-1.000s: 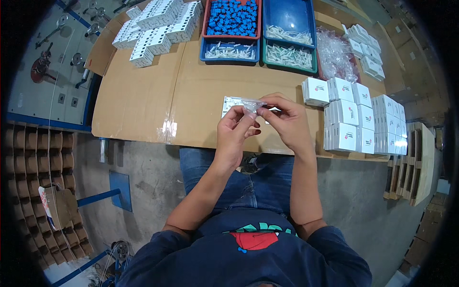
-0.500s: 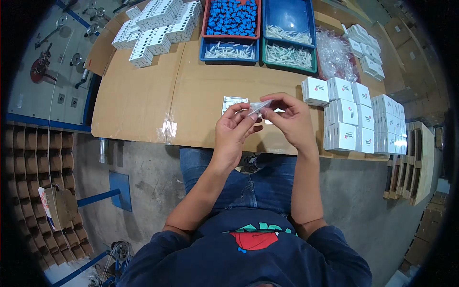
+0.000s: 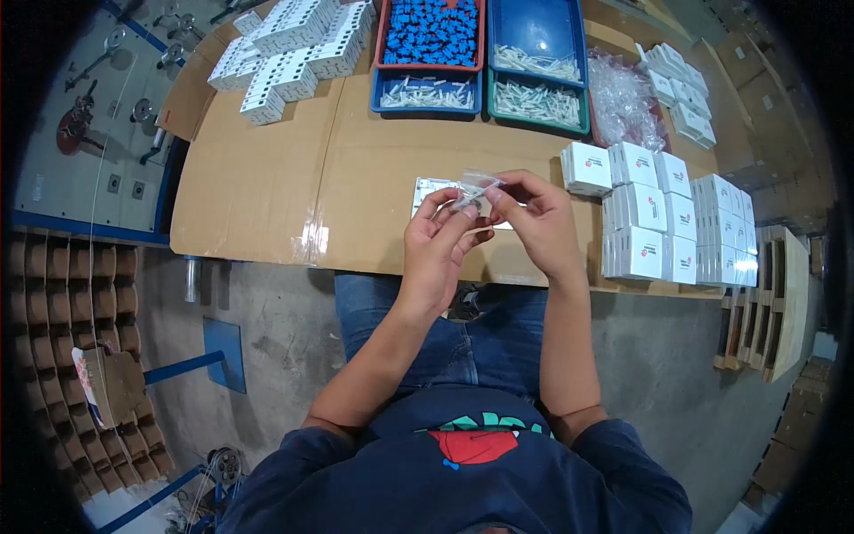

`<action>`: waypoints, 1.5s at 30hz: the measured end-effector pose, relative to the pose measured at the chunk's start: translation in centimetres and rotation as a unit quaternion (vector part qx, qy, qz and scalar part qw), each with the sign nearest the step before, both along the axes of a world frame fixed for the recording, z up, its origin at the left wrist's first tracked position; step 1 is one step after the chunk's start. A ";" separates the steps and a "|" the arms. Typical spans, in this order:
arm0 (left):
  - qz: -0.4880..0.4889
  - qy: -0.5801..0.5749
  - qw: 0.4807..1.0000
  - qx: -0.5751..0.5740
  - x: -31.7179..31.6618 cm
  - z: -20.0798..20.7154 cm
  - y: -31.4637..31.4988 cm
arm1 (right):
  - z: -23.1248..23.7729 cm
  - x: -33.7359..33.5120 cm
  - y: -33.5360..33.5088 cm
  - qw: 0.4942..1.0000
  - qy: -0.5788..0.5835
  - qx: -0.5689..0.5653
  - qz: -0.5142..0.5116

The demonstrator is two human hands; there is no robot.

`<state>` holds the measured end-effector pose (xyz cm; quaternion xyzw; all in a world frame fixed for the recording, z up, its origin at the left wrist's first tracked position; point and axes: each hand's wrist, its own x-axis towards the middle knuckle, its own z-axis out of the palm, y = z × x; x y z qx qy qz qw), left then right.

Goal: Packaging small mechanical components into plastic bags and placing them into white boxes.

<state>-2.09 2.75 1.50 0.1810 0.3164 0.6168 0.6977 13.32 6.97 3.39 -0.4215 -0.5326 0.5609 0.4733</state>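
Between my hands, above the near part of the table, is a small clear plastic bag [image 3: 479,180]. My left hand [image 3: 433,247] pinches its left side between thumb and fingers. At the other side, my right hand [image 3: 543,227] has thumb and index finger closed on it. A thin whitish piece shows by the right fingertips, but whether it lies inside the bag or is a fold of it I cannot tell. Just behind my left fingers a white square plate [image 3: 425,190] lies on the cardboard, partly covered. Another white flat piece [image 3: 503,226] peeks out under my right hand.
At the back stand a red tray [image 3: 381,53] of blue parts and blue and green trays [image 3: 583,125] of white plugs. Clear bags [image 3: 627,102] fill a tray farther right. White boxes [image 3: 645,209] are stacked at right, more white units [image 3: 294,58] at back left.
The bag has tipped up and spread, its upper edge now standing higher above my fingers. My right fingers have shifted slightly; both hands stay at nearly the same place.
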 end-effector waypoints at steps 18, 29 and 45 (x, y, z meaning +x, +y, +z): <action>0.009 0.121 0.992 0.022 0.0 0.0 0.0 | -0.2 -0.3 0.1 0.999 0.033 0.003 -0.024; 0.000 0.070 0.997 0.017 -0.8 -0.1 0.1 | -0.1 -0.4 -0.1 1.000 0.010 0.020 0.022; 0.096 0.163 0.980 0.062 -0.1 1.0 0.4 | -1.1 -1.8 -0.3 0.998 0.057 0.011 0.009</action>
